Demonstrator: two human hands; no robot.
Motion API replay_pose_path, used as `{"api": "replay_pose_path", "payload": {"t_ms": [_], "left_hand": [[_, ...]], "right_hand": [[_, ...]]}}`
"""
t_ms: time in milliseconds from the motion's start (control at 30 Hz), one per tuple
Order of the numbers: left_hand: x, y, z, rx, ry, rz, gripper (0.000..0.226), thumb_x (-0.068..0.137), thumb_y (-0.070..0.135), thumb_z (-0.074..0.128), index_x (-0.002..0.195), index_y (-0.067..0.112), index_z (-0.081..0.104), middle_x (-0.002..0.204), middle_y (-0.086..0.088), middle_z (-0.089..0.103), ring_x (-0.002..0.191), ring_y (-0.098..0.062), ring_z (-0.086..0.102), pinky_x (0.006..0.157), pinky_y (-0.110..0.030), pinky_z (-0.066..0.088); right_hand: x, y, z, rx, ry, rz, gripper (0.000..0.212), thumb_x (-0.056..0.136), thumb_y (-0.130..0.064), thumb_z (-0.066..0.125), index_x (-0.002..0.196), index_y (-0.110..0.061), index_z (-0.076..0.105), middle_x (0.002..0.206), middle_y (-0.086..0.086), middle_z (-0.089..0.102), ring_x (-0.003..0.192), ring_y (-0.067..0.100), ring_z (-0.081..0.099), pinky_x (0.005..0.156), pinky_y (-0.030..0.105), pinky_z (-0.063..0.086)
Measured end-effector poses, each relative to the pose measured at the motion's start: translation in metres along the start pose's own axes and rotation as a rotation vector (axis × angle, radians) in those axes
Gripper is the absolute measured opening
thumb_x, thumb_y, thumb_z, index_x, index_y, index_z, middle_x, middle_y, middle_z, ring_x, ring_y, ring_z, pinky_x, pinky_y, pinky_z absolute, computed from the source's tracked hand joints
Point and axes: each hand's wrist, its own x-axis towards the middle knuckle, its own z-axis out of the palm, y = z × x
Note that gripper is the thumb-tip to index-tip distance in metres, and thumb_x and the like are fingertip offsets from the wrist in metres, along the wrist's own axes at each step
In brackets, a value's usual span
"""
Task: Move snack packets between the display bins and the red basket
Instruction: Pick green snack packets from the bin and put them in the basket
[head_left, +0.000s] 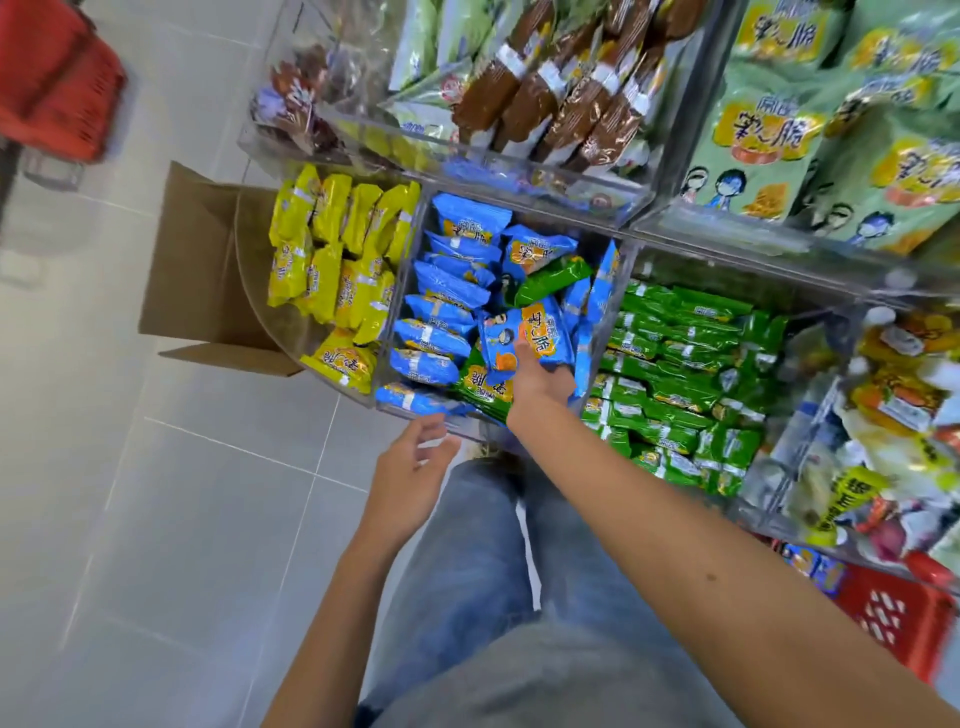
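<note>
My right hand (540, 382) reaches into the clear middle bin (415, 413) and grips a blue snack packet (527, 338), thumb on its front. That bin holds several blue packets and a few green ones (553, 278). My left hand (410, 470) hovers open just in front of the bin's near edge, holding nothing. A red basket (893, 618) sits on the floor at the lower right, partly under the bins, with a blue packet (813, 566) showing in it.
A bin of yellow packets (332, 270) lies to the left, a bin of green packets (680, 364) to the right. An open cardboard box (202, 260) stands on the floor. More red baskets (52, 83) are stacked at the upper left. Upper bins hold brown and pale green bags.
</note>
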Motion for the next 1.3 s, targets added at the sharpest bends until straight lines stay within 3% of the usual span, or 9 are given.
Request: {"api": "replay_pose_path", "payload": {"t_ms": [200, 367, 500, 600, 733, 933, 1033, 1200, 1300], "left_hand": [[0.012, 0.032, -0.015, -0.009, -0.029, 0.076, 0.026, 0.093, 0.019, 0.057, 0.118, 0.017, 0.057, 0.107, 0.006, 0.06, 0.089, -0.005, 0.057, 0.08, -0.018, 0.038], [0.019, 0.067, -0.022, -0.126, -0.086, 0.168, 0.013, 0.095, 0.022, 0.053, 0.109, 0.022, 0.055, 0.097, 0.016, 0.062, 0.076, 0.019, 0.057, 0.065, -0.002, 0.042], [0.019, 0.082, -0.022, -0.206, -0.237, 0.091, 0.024, 0.094, 0.034, 0.053, 0.109, 0.018, 0.061, 0.107, -0.002, 0.07, 0.095, -0.013, 0.067, 0.086, -0.032, 0.053], [0.018, 0.086, -0.021, -0.412, -0.215, 0.009, 0.015, 0.094, 0.029, 0.055, 0.104, 0.021, 0.062, 0.096, 0.0, 0.073, 0.083, -0.014, 0.071, 0.071, -0.028, 0.058], [0.018, 0.081, -0.026, -0.52, -0.136, -0.025, 0.01, 0.095, 0.027, 0.053, 0.099, 0.022, 0.06, 0.077, 0.008, 0.074, 0.064, -0.006, 0.07, 0.052, -0.02, 0.054], [0.026, 0.065, -0.047, -0.572, -0.028, -0.122, 0.011, 0.094, 0.029, 0.055, 0.1, 0.021, 0.059, 0.089, 0.001, 0.07, 0.06, -0.005, 0.069, 0.05, -0.02, 0.055], [0.032, 0.058, -0.055, -0.571, -0.007, -0.138, 0.013, 0.093, 0.028, 0.055, 0.104, 0.021, 0.059, 0.088, 0.002, 0.071, 0.06, -0.005, 0.069, 0.049, -0.02, 0.054], [0.038, 0.049, -0.066, -0.55, 0.02, -0.168, 0.02, 0.093, 0.029, 0.055, 0.109, 0.017, 0.058, 0.089, 0.001, 0.071, 0.063, -0.008, 0.07, 0.05, -0.02, 0.054], [0.043, 0.045, -0.067, -0.526, 0.033, -0.17, 0.016, 0.093, 0.031, 0.055, 0.105, 0.021, 0.059, 0.09, 0.001, 0.071, 0.064, -0.007, 0.069, 0.049, -0.02, 0.054]], "right_hand": [[-0.037, -0.001, -0.033, 0.089, -0.187, -0.013, 0.034, 0.082, -0.024, 0.071, 0.112, -0.014, 0.059, 0.112, 0.011, 0.067, 0.1, 0.025, 0.064, 0.087, 0.043, 0.053], [-0.076, -0.011, -0.065, -0.069, -0.509, -0.229, 0.01, 0.084, -0.008, 0.066, 0.093, -0.012, 0.066, 0.105, 0.021, 0.069, 0.076, 0.02, 0.063, 0.067, 0.033, 0.054], [-0.092, -0.02, -0.073, -0.165, -0.649, -0.37, 0.016, 0.084, -0.004, 0.065, 0.091, -0.019, 0.066, 0.095, 0.007, 0.071, 0.084, 0.017, 0.066, 0.077, 0.03, 0.057], [-0.094, -0.026, -0.071, -0.226, -0.683, -0.418, 0.013, 0.087, -0.009, 0.062, 0.092, -0.019, 0.067, 0.084, -0.007, 0.072, 0.076, 0.005, 0.067, 0.069, 0.017, 0.055], [-0.08, -0.034, -0.059, -0.247, -0.562, -0.304, 0.019, 0.094, -0.03, 0.053, 0.095, -0.015, 0.065, 0.087, -0.001, 0.068, 0.069, 0.01, 0.064, 0.06, 0.02, 0.05], [-0.03, -0.051, -0.02, -0.248, -0.31, -0.142, 0.056, 0.093, -0.031, 0.056, 0.133, 0.005, 0.043, 0.132, 0.022, 0.051, 0.111, 0.035, 0.056, 0.093, 0.042, 0.049], [-0.016, -0.059, 0.007, -0.22, -0.26, -0.111, 0.069, 0.089, -0.037, 0.059, 0.14, 0.0, 0.03, 0.143, 0.016, 0.04, 0.123, 0.033, 0.044, 0.104, 0.046, 0.039], [0.007, -0.07, 0.035, -0.133, -0.038, -0.105, 0.05, 0.082, -0.035, 0.069, 0.116, -0.003, 0.052, 0.104, 0.011, 0.057, 0.088, 0.026, 0.05, 0.076, 0.034, 0.042], [0.015, -0.068, 0.039, -0.153, 0.054, -0.143, 0.038, 0.084, -0.034, 0.067, 0.109, -0.007, 0.058, 0.101, 0.011, 0.063, 0.087, 0.027, 0.057, 0.072, 0.032, 0.044]]}}
